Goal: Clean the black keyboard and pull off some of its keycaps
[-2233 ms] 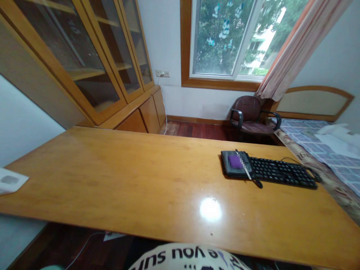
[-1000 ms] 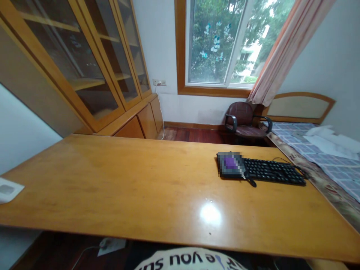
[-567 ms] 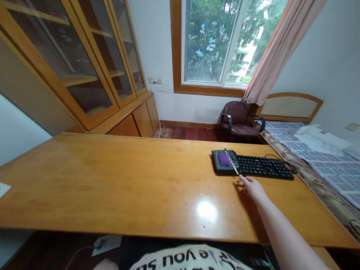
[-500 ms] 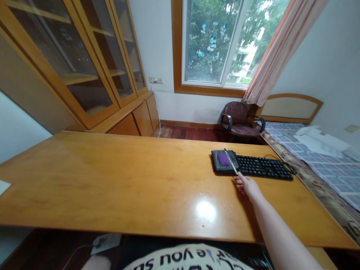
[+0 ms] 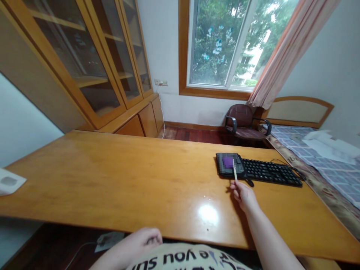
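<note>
The lower end of the white stick (image 5: 235,174) is covered by the fingers (image 5: 234,185) of the right hand (image 5: 244,195); its upper end is lost in pixelation over the black case (image 5: 221,171). On the left hand (image 5: 148,237), the finger ends are hidden. The white paper (image 5: 12,180) is cut off by the left edge, the pink curtain (image 5: 300,47) by the top.

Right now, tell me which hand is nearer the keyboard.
Right. The right hand is close to the keyboard, on its near side; the left hand is farther away, by the near edge of the table.
</note>
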The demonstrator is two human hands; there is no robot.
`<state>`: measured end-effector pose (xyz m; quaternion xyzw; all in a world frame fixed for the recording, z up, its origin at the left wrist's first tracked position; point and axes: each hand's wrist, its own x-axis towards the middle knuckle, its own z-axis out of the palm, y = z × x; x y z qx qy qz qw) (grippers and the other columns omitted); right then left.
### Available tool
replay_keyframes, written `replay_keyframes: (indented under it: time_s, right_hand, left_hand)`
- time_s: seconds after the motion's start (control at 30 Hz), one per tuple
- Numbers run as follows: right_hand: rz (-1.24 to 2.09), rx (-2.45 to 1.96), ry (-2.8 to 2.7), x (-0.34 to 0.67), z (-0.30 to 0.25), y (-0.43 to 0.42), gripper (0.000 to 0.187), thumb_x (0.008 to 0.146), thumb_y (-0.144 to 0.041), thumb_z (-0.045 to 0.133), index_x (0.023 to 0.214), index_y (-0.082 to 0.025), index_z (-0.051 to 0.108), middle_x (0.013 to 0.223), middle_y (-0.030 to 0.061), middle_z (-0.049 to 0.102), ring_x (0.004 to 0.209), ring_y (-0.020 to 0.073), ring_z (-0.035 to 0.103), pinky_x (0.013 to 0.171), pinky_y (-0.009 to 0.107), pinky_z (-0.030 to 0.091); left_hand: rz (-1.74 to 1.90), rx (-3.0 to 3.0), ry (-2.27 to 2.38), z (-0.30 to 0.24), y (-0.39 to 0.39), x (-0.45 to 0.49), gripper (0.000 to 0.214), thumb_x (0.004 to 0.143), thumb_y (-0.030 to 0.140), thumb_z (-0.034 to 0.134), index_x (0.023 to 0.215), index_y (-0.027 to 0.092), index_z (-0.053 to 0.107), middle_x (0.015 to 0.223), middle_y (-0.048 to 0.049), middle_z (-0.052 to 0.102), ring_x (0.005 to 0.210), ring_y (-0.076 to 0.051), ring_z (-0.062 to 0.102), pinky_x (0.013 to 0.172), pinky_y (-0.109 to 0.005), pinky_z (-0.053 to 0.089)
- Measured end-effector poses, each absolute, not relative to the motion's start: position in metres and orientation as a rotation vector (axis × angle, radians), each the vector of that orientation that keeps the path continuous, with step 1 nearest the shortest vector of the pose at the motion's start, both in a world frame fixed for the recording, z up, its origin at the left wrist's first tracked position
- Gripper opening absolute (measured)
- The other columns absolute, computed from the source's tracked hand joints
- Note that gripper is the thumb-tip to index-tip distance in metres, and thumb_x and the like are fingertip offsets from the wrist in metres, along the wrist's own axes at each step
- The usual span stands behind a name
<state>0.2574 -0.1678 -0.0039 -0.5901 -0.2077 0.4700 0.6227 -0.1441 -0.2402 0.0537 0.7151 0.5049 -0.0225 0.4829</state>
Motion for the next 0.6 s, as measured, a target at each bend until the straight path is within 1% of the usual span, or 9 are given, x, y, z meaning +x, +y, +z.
replay_keyframes:
  time_s: [0.07, 0.13, 0.23, 0.3, 0.37, 0.43, 0.5, 0.6]
  right_hand:
    - [1.097, -1.255, -0.445, 0.228, -0.004, -0.179, 0.036, 0.058, -0.044, 0.072, 0.073, -0.013, 0.061, 0.055, -0.0011, 0.058, 0.031, 0.0016, 0.027, 0.029, 0.016, 0.015]
    - [1.201, -1.190, -0.460, 0.198, -0.006, -0.189, 0.033, 0.062, -0.043, 0.071, 0.072, -0.014, 0.062, 0.054, -0.0019, 0.057, 0.031, 0.0012, 0.026, 0.029, 0.016, 0.015]
    - [1.398, -1.156, -0.525, 0.158, -0.015, -0.199, 0.033, 0.068, -0.045, 0.067, 0.072, -0.012, 0.063, 0.054, -0.0005, 0.058, 0.029, 0.0006, 0.026, 0.029, 0.016, 0.014]
    - [1.454, -1.148, -0.552, 0.143, -0.020, -0.201, 0.034, 0.070, -0.046, 0.065, 0.072, -0.012, 0.063, 0.054, -0.0005, 0.058, 0.028, 0.0006, 0.027, 0.029, 0.016, 0.014]
    - [1.421, -1.147, -0.565, 0.139, -0.020, -0.199, 0.035, 0.071, -0.047, 0.064, 0.073, -0.012, 0.063, 0.055, -0.0007, 0.059, 0.028, 0.0009, 0.028, 0.029, 0.016, 0.015]
    - [1.335, -1.153, -0.575, 0.148, -0.016, -0.192, 0.035, 0.070, -0.048, 0.065, 0.074, -0.013, 0.063, 0.058, -0.0004, 0.060, 0.029, 0.0012, 0.030, 0.028, 0.016, 0.016]
    - [1.230, -1.176, -0.580, 0.166, -0.008, -0.183, 0.036, 0.068, -0.048, 0.067, 0.076, -0.013, 0.062, 0.059, 0.0000, 0.060, 0.031, 0.0016, 0.031, 0.028, 0.016, 0.017]
    - [1.070, -1.236, -0.558, 0.205, 0.000, -0.166, 0.039, 0.063, -0.049, 0.070, 0.074, -0.013, 0.061, 0.055, -0.0004, 0.058, 0.032, 0.0033, 0.034, 0.028, 0.017, 0.019]
  left_hand:
    - [0.089, 1.796, 1.173, 0.047, -0.209, -0.130, 0.023, 0.085, 0.030, 0.042, 0.087, 0.019, 0.062, 0.080, 0.0007, 0.063, 0.078, -0.015, 0.057, 0.073, -0.026, 0.046]
    - [0.274, 1.948, 1.237, 0.039, -0.185, -0.114, 0.022, 0.084, 0.030, 0.041, 0.085, 0.020, 0.061, 0.086, -0.0022, 0.063, 0.083, -0.016, 0.056, 0.078, -0.028, 0.044]
    - [0.384, 2.087, 1.169, 0.027, -0.159, -0.090, 0.023, 0.082, 0.023, 0.042, 0.093, 0.021, 0.061, 0.095, -0.0046, 0.062, 0.089, -0.017, 0.056, 0.083, -0.029, 0.043]
    - [0.418, 2.174, 1.109, 0.017, -0.146, -0.076, 0.026, 0.079, 0.019, 0.045, 0.100, 0.021, 0.060, 0.103, -0.0053, 0.062, 0.098, -0.018, 0.054, 0.090, -0.031, 0.041]
    - [0.441, 2.266, 1.113, 0.006, -0.135, -0.065, 0.030, 0.078, 0.018, 0.048, 0.105, 0.023, 0.059, 0.112, -0.0052, 0.060, 0.107, -0.019, 0.050, 0.097, -0.035, 0.036]
    - [0.455, 2.318, 1.195, -0.003, -0.127, -0.059, 0.033, 0.078, 0.019, 0.050, 0.110, 0.023, 0.058, 0.121, -0.0058, 0.056, 0.115, -0.021, 0.046, 0.101, -0.039, 0.032]
    - [0.461, 2.344, 1.257, -0.010, -0.124, -0.058, 0.034, 0.079, 0.020, 0.050, 0.112, 0.023, 0.058, 0.124, -0.0061, 0.054, 0.117, -0.023, 0.044, 0.102, -0.041, 0.031]
    - [0.471, 2.365, 1.244, -0.014, -0.124, -0.060, 0.034, 0.079, 0.020, 0.049, 0.112, 0.023, 0.058, 0.124, -0.0054, 0.055, 0.116, -0.022, 0.045, 0.101, -0.040, 0.032]
